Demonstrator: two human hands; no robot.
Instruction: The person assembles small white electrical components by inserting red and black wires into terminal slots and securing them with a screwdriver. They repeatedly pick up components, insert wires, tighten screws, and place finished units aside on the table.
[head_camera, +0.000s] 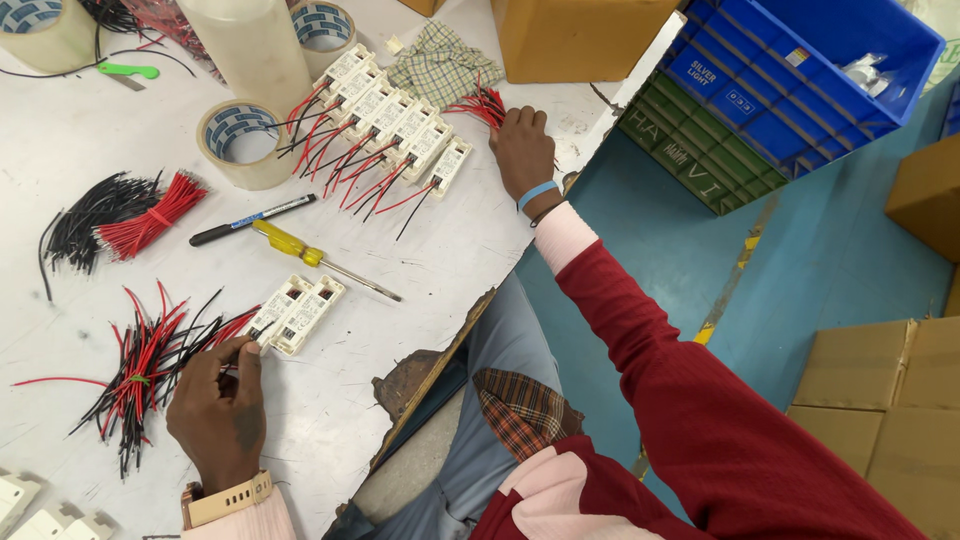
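A white worktable (90, 130) with a broken, chipped edge is filling the left of the view; beyond its far corner a blue plastic crate (800, 70) is sitting on a green crate (690, 150), beside a tan cardboard box (575, 35); more cardboard boxes (880, 400) are standing on the blue floor at the right. On the table a row of small white modules (395, 115) with red and black leads is lying diagonally; a roll of clear tape (240, 140) is resting just left of them, and a checked cloth (440, 65) just above. A loose bundle of red and black wires (145, 365) is spreading near the table's front; a banded bundle (120, 215) is lying farther back. A yellow-handled screwdriver (310, 257) and a black marker (250, 218) are lying between them. The left hand (220, 410) is pinching a wire end at a pair of white modules (295, 313), fingers closed on it. The right hand (525, 150), reaching out in a dark red sleeve, is curling its fingers over a small bunch of red wires (478, 103) at the table's far edge.
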